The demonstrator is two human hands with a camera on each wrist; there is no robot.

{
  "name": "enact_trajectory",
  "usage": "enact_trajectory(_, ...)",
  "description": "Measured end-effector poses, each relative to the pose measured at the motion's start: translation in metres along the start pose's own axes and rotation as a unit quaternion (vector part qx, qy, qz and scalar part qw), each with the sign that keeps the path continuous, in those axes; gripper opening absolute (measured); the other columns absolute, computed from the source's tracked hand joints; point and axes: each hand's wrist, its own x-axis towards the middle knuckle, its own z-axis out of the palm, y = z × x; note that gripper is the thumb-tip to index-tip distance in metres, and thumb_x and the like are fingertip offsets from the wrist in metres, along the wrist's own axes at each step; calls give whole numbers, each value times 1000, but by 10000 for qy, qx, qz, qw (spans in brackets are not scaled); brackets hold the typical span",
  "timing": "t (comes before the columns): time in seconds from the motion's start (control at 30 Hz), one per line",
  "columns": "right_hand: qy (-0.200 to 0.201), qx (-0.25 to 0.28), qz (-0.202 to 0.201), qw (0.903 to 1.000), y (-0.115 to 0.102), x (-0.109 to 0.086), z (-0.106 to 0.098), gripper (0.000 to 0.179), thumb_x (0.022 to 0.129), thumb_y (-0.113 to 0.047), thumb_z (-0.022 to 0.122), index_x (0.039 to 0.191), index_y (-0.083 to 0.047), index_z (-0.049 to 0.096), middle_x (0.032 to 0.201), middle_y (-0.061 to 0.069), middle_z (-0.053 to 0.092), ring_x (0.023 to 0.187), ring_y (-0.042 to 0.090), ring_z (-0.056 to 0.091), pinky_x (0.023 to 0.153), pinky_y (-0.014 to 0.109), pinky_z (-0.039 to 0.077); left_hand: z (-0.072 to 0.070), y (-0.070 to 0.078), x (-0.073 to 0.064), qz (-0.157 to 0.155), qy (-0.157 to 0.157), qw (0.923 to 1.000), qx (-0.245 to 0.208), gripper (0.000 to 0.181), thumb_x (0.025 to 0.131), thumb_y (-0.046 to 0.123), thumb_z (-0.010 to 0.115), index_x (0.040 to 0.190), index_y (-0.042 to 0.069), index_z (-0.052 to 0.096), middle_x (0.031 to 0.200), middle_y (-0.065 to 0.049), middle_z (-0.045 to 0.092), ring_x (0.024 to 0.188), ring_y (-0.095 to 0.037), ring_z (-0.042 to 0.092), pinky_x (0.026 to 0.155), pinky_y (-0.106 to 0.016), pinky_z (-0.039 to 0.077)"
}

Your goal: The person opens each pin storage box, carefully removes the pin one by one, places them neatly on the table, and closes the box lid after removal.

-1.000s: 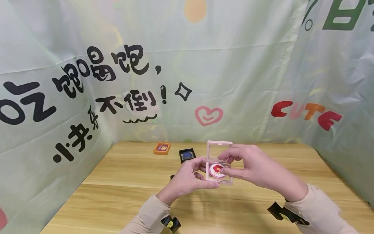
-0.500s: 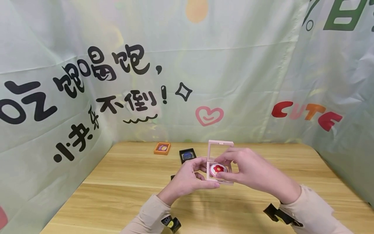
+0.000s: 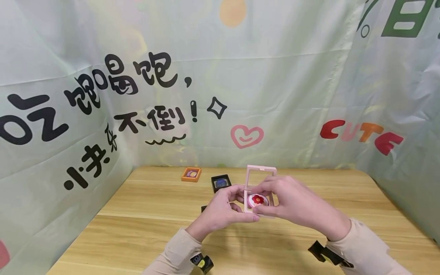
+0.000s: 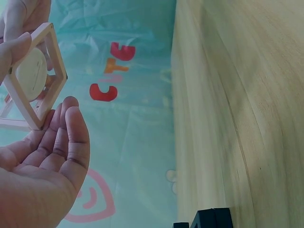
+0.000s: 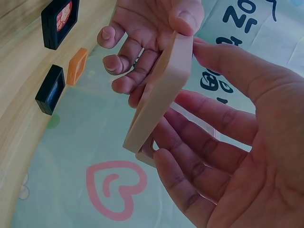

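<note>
An opened pink display case (image 3: 246, 200), its lid (image 3: 262, 167) tilted up, is held above the table. My left hand (image 3: 220, 210) grips its left side, thumb along the lower edge. Inside the lower half sits a round badge (image 3: 258, 199) with a red flower on white. With thumb and fingertips, my right hand (image 3: 299, 202) pinches the badge at its edges. The pale back of the badge (image 4: 29, 78) shows through the case in the left wrist view. From the right wrist, the case (image 5: 166, 80) appears side-on between both hands, hiding the badge.
An orange frame (image 3: 191, 174) lies at the table's back left. Nearer is a black frame (image 3: 220, 182) with a blue picture. Another black frame (image 5: 60, 21), with a red picture, is mostly hidden behind the left hand in the head view. A printed cloth (image 3: 275, 95) surrounds the table (image 3: 144, 244).
My right hand has moved left and its fingers have closed in around the badge, uncovering the whole flower. The left hand and case have barely shifted.
</note>
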Motion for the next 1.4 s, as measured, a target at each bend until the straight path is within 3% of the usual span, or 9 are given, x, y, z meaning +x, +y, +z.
enact_trajectory(0.37, -27, 87, -64, 9999, 0, -2, 1, 29, 90, -28, 89, 117, -24, 82, 100, -14, 74, 80, -3, 63, 66, 20, 52, 1, 1, 1, -43, 8, 10000, 74, 59, 80, 15, 95, 134, 19, 70, 111, 3, 75, 99, -12, 71, 77, -20, 60)
enact_trajectory(0.8, 23, 105, -74, 9999, -1, -3, 1, 28, 88, -21, 87, 115, -23, 81, 103, -13, 74, 75, -2, 58, 65, 20, 51, 1, 0, 1, -18, -25, 9999, 95, 61, 81, 17, 95, 137, 22, 70, 111, 3, 75, 99, -11, 71, 78, -21, 60)
enact_trajectory(1.1, 147, 8, 7, 9999, -1, -2, 3, 28, 86, -18, 86, 113, -23, 81, 104, -12, 74, 75, -2, 57, 64, 19, 50, 0, -1, 1, -16, 6, 9999, 101, 59, 82, 17, 94, 136, 23, 71, 111, 4, 75, 101, -17, 70, 77, -20, 59)
enact_trajectory(1.4, 297, -64, 50, 9995, 0, -2, 4, 26, 84, -18, 87, 109, -25, 81, 105, -11, 74, 74, -2, 55, 60, 19, 48, -1, -3, 2, -25, -13, 9999, 99, 59, 83, 18, 94, 137, 22, 70, 109, 4, 76, 106, -31, 71, 75, -20, 59)
